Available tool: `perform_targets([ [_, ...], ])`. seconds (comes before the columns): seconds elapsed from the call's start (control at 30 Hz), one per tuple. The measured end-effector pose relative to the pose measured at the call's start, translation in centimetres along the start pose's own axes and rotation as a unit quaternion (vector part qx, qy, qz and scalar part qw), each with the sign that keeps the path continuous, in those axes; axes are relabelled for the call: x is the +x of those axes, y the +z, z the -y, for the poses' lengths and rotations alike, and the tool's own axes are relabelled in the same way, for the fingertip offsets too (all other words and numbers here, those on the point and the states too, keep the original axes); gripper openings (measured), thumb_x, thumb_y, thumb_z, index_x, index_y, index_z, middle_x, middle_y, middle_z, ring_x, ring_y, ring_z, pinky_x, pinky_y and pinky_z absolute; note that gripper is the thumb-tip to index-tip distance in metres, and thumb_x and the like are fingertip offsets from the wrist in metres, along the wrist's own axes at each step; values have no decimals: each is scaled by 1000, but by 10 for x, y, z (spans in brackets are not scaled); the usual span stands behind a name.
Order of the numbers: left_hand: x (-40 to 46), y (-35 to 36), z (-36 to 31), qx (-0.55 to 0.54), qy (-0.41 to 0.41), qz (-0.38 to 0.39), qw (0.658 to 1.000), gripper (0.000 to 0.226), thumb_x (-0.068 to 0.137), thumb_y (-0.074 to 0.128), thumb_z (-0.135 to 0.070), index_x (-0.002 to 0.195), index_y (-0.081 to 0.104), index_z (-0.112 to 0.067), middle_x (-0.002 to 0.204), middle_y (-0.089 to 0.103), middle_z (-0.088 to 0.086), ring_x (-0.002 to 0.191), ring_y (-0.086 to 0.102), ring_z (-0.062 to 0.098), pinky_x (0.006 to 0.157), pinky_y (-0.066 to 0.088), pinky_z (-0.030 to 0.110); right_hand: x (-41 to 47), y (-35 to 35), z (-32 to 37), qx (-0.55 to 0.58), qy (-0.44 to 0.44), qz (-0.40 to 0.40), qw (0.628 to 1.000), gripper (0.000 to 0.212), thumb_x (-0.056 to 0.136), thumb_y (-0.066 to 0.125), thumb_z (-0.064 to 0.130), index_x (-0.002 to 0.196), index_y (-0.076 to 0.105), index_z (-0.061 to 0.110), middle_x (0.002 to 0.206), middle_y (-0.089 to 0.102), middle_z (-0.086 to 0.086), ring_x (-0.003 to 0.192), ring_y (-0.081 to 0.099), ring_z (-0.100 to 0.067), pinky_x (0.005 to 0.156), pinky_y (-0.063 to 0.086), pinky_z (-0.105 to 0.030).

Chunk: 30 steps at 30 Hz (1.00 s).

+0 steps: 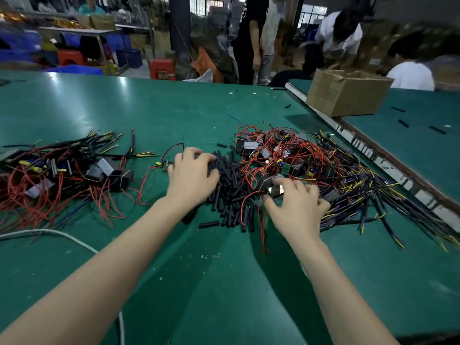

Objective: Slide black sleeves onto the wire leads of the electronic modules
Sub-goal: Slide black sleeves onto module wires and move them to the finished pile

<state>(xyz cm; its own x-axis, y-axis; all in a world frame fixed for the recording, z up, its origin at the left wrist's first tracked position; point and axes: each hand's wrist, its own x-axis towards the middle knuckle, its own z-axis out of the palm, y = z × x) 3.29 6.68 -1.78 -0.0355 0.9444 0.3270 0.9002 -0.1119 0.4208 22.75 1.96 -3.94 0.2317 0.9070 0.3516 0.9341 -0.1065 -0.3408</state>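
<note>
Green matting (149, 115) covered the bench, with a tangle of unsleeved modules (286, 155) spread just beyond the right hand (296, 207) and a heap of black sleeves (231, 185) between both hands. A module (270, 186) was gripped in the right hand's curled fingers, while the left hand (190, 178) lay on the heap, its fingers bent over sleeves; pickup was judged in hand. Next, one sleeve would need singling out and aligning with a lead.
</note>
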Motion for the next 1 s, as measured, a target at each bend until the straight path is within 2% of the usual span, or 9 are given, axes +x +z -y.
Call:
perform_targets([
  [0.13,-11,-3,-36,-267,14,47,962,22,94,53,-33,107,67,-22,103,65,-3,105,58,17,94,42,28,1,-12,1,219,-57,-131,965,50,82,71,29,128,52,26,120,59,9,114,39,-17,83,22,-29],
  [0.2,-18,-10,-57,-480,-77,202,850,31,95,48,-44,89,71,-24,84,71,-8,79,66,8,79,49,26,-2,-18,6,356,-110,-76,925,64,79,75,13,133,44,26,120,57,13,111,50,-8,90,36,-24],
  [0.27,-24,-9,-66,-541,-88,307,778,36,93,49,-50,84,74,-24,82,71,-8,70,65,5,70,49,24,-10,-21,8,435,-164,12,885,78,76,74,1,134,35,36,123,55,19,109,55,3,91,43,-17],
  [0.37,-28,-4,-63,-509,-17,278,814,26,90,62,-33,101,68,-10,87,67,0,67,59,2,59,40,22,-19,-18,-2,448,-210,60,867,79,77,68,5,136,30,41,136,50,17,119,54,-4,98,43,-20],
  [0.47,-26,-7,-54,-506,-37,251,824,25,90,60,-38,98,70,-16,88,72,-5,52,43,0,51,32,15,-19,-20,-20,452,-154,-6,879,66,82,64,7,133,35,38,130,51,18,118,52,0,90,44,-19],
  [0.57,-25,-15,-49,-554,-113,276,778,31,91,56,-42,104,67,-17,83,73,-9,46,41,0,45,34,11,-10,-21,-37,430,-73,-45,899,45,89,63,5,115,51,39,111,60,15,102,58,-8,81,49,-25],
  [0.7,-26,-20,-48,-615,-174,289,713,29,90,55,-41,98,67,-16,84,69,-1,41,39,1,38,30,11,-2,-19,-36,435,-78,-4,897,36,89,65,11,101,58,45,95,65,13,81,59,-8,65,45,-14],
  [0.87,-29,-31,-49,-684,-162,326,632,39,74,59,-46,98,69,-17,70,61,-8,37,35,0,44,29,13,11,-6,-15,361,-67,66,928,54,85,69,38,133,44,38,103,52,6,77,51,-10,72,41,-16],
  [1.0,-29,-43,-42,-704,-150,323,614,44,74,58,-45,107,67,-17,70,59,-9,40,37,0,55,24,16,28,-10,1,408,-61,44,910,24,90,64,33,113,62,30,107,51,3,91,52,-7,84,41,-11],
])
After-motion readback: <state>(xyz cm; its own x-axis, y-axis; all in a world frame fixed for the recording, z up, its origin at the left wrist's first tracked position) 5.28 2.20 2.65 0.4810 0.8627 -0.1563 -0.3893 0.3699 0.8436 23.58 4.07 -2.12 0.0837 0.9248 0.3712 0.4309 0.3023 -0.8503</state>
